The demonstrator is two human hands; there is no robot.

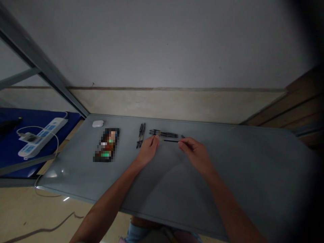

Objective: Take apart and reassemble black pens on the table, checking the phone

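Observation:
My right hand (194,151) pinches one end of a thin black pen refill (170,141), held level with its pale tip toward the left. My left hand (149,148) is closed in a pinch beside that tip; what its fingers hold, if anything, is hidden. Just beyond the refill lies a row of dark pens (165,134) on the grey table (162,182). Left of them, more pens (141,133) lie lengthwise, partly near my left wrist. A small dark piece (182,136) shows by my right fingertips.
A phone-like device (106,145), blurred out, lies on the left with a white earphone case (98,123) behind it. A white power strip (43,138) with a cable rests on a blue surface (15,141) past a metal frame post (53,81). A wall (167,104) borders the table's back.

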